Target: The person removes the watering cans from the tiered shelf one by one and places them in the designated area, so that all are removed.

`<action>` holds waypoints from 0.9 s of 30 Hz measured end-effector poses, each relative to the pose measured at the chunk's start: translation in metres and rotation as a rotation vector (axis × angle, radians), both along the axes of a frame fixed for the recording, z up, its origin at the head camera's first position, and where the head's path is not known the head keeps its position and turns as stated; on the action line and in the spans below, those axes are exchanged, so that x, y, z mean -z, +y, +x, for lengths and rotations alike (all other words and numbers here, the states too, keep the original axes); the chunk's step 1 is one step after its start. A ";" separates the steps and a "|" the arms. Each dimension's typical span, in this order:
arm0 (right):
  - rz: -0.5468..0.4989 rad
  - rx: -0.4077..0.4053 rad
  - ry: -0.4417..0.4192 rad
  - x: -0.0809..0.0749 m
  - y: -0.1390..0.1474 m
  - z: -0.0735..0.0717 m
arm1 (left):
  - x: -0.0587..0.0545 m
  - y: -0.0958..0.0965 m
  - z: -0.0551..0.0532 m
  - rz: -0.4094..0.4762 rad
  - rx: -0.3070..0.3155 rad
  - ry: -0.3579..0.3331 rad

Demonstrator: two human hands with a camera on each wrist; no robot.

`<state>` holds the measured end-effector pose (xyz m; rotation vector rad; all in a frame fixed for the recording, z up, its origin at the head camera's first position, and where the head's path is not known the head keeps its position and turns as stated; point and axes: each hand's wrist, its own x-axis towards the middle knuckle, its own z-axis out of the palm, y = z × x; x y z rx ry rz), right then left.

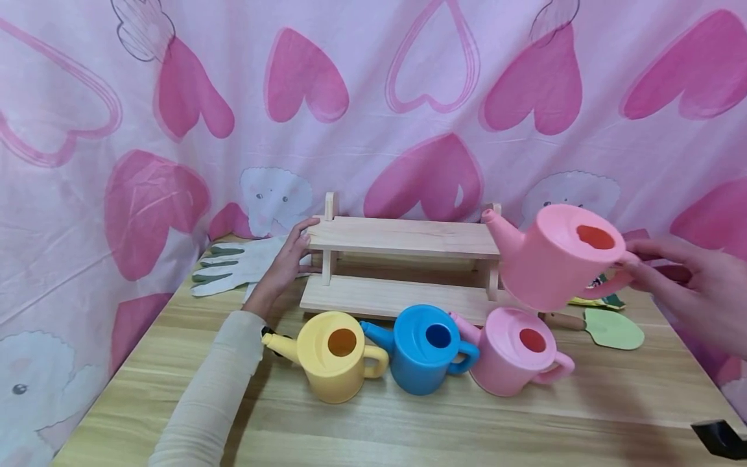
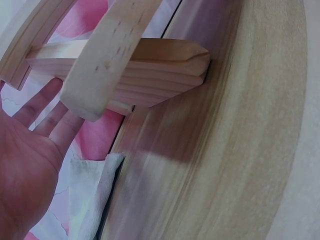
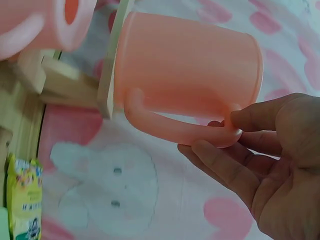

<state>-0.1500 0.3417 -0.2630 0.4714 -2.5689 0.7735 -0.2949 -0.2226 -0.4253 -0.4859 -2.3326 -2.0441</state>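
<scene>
My right hand (image 1: 694, 285) pinches the handle of a salmon-pink watering can (image 1: 563, 259), held up in the air at the right end of a two-tier wooden shelf (image 1: 403, 235). The handle (image 3: 175, 130) runs between thumb and fingers in the right wrist view. My left hand (image 1: 286, 259) rests against the shelf's left end, its fingers (image 2: 62, 127) extended along the wood. Before the shelf stand a yellow watering can (image 1: 329, 363), a blue one (image 1: 417, 363) and a lighter pink one (image 1: 504, 363) in a row, spouts to the left.
White gardening gloves (image 1: 233, 266) with green-grey parts lie behind my left hand. A light green trowel (image 1: 613, 327) with a wooden handle and a yellow packet (image 3: 25, 200) lie at the right. A pink heart-patterned curtain (image 1: 362, 149) hangs behind the wooden table (image 1: 373, 434).
</scene>
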 end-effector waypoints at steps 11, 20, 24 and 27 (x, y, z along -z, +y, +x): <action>-0.356 -0.064 0.031 0.040 0.040 0.008 | 0.000 -0.001 -0.001 -0.021 0.019 0.033; -0.526 -0.048 -0.033 0.072 0.064 0.023 | 0.001 -0.002 -0.002 -0.002 0.023 0.034; -0.537 -0.075 -0.017 0.085 0.064 0.028 | 0.000 -0.002 -0.002 -0.004 0.020 0.038; -0.507 -0.085 -0.004 0.091 0.063 0.031 | -0.001 -0.002 -0.001 -0.001 0.025 0.036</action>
